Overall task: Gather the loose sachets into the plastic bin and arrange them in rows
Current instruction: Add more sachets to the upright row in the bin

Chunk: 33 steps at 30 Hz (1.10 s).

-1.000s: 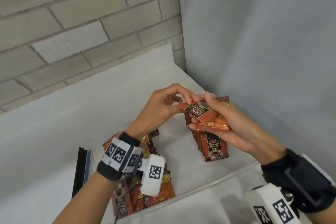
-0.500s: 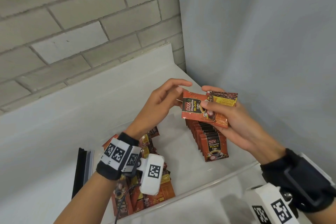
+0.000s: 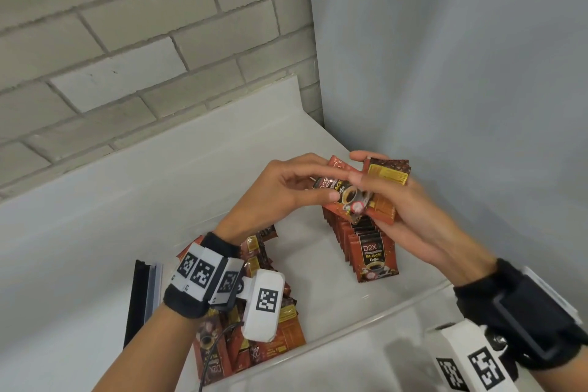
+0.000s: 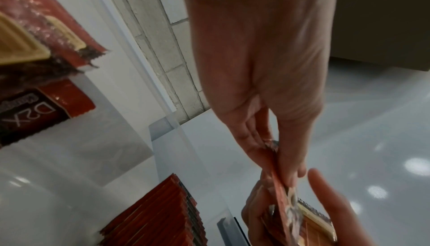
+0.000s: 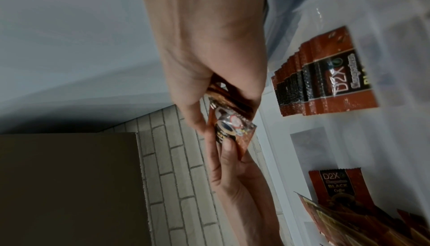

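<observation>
Over the clear plastic bin (image 3: 366, 325) both hands meet. My left hand (image 3: 313, 188) pinches the left end of a red-brown D2X coffee sachet (image 3: 346, 197) that lies tilted, front side up. My right hand (image 3: 366, 183) grips that sachet together with a few more behind it, one showing its gold-labelled back (image 3: 388, 173). Below them a row of sachets (image 3: 370, 251) stands along the bin's right side. A loose pile of sachets (image 3: 273, 337) lies at the bin's left, partly hidden by my left wrist. The wrist views show the same pinch (image 4: 282, 194) (image 5: 230, 126).
The bin sits on a white shelf (image 3: 127, 200) in a corner between a brick wall (image 3: 127, 41) and a smooth grey wall (image 3: 445, 73). A black flat object (image 3: 140, 296) stands left of the bin. Bare bin floor (image 3: 311, 264) separates pile and row.
The front sachet has been turned round between the hands, from upside down to tilted with its cup picture toward me. The left fingers have closed on its left end.
</observation>
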Available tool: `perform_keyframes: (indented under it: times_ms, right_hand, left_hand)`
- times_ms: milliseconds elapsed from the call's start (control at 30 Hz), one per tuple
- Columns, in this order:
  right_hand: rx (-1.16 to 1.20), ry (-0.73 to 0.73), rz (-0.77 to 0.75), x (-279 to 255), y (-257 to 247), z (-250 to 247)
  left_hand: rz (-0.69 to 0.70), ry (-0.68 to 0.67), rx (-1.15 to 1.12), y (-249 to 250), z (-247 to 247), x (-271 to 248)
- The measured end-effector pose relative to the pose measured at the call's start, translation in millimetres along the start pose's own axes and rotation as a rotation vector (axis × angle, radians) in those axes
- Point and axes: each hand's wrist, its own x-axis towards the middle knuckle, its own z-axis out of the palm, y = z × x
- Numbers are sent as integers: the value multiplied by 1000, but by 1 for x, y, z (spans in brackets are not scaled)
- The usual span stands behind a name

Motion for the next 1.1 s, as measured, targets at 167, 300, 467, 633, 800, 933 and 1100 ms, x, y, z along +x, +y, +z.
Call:
perform_keyframes:
  times_ms: [167, 300, 467, 633, 800, 933, 1100]
  right_hand:
    - [151, 258, -228, 5, -3, -2]
    - [164, 323, -289, 5, -3, -6]
    - [144, 316, -282, 5, -1, -5]
    - [125, 298, -254, 4, -1, -4]
    - [126, 314, -242, 3, -3, -2]
    - [115, 326, -233, 3, -3, 0]
    - [127, 338, -233, 2, -5, 3]
  left_hand:
    - [-64, -226, 99, -5, 11, -1]
    - [-15, -423, 287, -16, 29, 0]
    - [184, -547, 548, -35, 47, 2]
    - [363, -559, 761, -47, 57, 3]
    - [457, -485, 940, -48, 60, 3]
    - [523, -431, 1029, -45, 60, 3]
    - [599, -379, 1118, -46, 63, 4]
